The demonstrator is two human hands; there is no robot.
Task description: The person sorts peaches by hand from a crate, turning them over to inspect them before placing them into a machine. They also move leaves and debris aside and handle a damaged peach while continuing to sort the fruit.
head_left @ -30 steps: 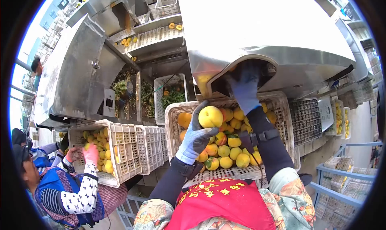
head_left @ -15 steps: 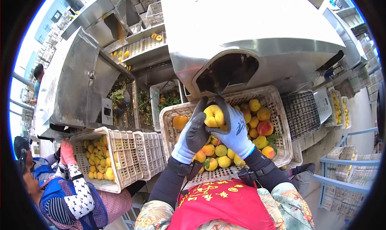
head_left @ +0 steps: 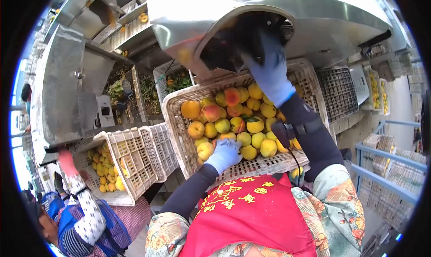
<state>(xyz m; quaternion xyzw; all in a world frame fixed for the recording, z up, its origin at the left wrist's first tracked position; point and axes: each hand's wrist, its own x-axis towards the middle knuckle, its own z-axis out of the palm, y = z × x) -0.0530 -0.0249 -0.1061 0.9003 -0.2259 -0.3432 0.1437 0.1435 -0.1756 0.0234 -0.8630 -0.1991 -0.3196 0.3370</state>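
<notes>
Yellow, orange and red-blushed peaches [head_left: 255,125] fill a large off-white plastic crate [head_left: 177,156] before me. Low in the crate, my left hand [head_left: 226,152], in a light-blue glove, rests among the peaches at the near side. Its fingertips are hidden, so its grip cannot be made out. My right hand [head_left: 269,61], gloved in blue with dark fingers, reaches up into the dark opening [head_left: 224,48] of a shiny metal machine [head_left: 323,28]. Motion smears its fingers, and whether it holds anything is not visible.
A co-worker's pink-gloved hand [head_left: 68,162] is at another metal machine [head_left: 60,86] on the left, above a tilted crate [head_left: 134,151] of yellow fruit. A dark crate [head_left: 339,93] stands to the right. Blue rails [head_left: 390,153] run at far right.
Both hands were together around a yellow peach over the crate. They have parted: the right went up into the machine opening, the left down to the peaches. The view has shifted slightly.
</notes>
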